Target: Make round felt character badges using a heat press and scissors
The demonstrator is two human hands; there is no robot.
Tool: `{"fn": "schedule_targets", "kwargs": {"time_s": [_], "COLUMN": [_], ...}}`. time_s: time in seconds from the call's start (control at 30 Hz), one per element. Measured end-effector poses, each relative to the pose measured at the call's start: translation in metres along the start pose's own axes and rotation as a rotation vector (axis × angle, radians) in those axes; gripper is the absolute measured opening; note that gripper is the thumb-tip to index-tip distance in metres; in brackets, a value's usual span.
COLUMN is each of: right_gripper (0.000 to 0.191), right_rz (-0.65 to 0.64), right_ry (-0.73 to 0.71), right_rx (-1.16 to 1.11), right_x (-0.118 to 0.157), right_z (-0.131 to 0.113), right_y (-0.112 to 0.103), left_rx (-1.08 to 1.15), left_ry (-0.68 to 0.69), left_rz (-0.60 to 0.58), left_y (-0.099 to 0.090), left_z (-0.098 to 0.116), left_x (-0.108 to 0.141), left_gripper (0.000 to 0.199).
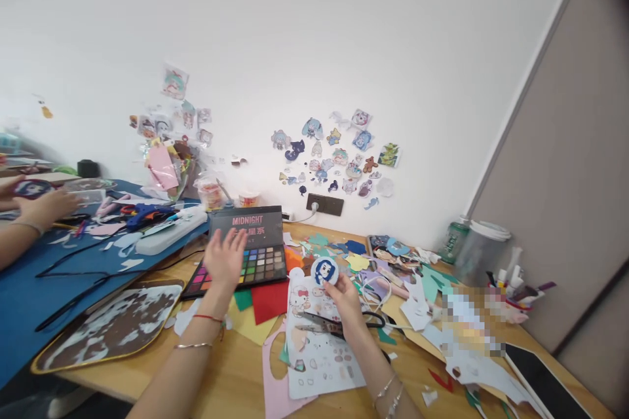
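Observation:
Between the thumb and fingers of my right hand (345, 302) is a round white cutout (325, 271) with a blue-haired cartoon face. My left hand (225, 258) is raised with its fingers spread in front of an open eyeshadow palette (266, 264), whose dark lid reads MIDNIGHT; whether it touches the pans I cannot tell. Below my right hand, dark-handled scissors (314, 325) lie on a white sticker sheet (327, 372) with cartoon prints. Pink paper (275, 366) is partly under the sheet. Red paper (270, 302) lies by the palette's front edge.
Paper scraps (388, 275) cover the right side, near a lidded bin (484, 252), a pen holder (511, 304) and a tablet (545, 380). At left are a brown tray (115, 321), a black cable (73, 273) and another person's hands (46, 209).

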State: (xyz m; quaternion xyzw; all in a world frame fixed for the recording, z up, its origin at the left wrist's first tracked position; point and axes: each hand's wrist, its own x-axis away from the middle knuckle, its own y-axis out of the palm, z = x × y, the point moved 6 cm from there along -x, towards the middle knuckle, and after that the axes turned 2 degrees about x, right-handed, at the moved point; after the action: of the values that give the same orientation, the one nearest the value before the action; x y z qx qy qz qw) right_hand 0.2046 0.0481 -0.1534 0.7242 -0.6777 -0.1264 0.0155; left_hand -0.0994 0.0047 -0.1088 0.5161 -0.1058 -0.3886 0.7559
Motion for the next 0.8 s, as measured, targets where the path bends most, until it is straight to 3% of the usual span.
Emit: {"fn": "schedule_targets", "kwargs": {"time_s": [0.13, 0.27, 0.4, 0.6, 0.8], "right_gripper": [0.035, 0.035, 0.033, 0.032, 0.031], "right_rz": [-0.018, -0.034, -0.039, -0.05, -0.053], "right_ry": [0.028, 0.047, 0.044, 0.045, 0.033], "right_rx": [-0.006, -0.007, 0.002, 0.035, 0.041], "right_x": [0.003, 0.004, 0.005, 0.006, 0.009], "right_z": [-0.003, -0.006, -0.004, -0.001, -0.006], "right_y": [0.005, 0.006, 0.006, 0.007, 0.008], "left_rx": [0.131, 0.161, 0.193, 0.298, 0.17], "left_ry": [0.092, 0.137, 0.168, 0.167, 0.168], "left_rz": [0.017, 0.001, 0.012, 0.168, 0.224], "left_y": [-0.025, -0.036, -0.04, -0.057, -0.069], "left_z": [0.042, 0.061, 0.064, 0.064, 0.06], "left_x": [-0.01, -0.01, -0.014, -0.023, -0.026], "left_gripper": [0.06, 0.058, 0.052, 0.059, 0.036]}}
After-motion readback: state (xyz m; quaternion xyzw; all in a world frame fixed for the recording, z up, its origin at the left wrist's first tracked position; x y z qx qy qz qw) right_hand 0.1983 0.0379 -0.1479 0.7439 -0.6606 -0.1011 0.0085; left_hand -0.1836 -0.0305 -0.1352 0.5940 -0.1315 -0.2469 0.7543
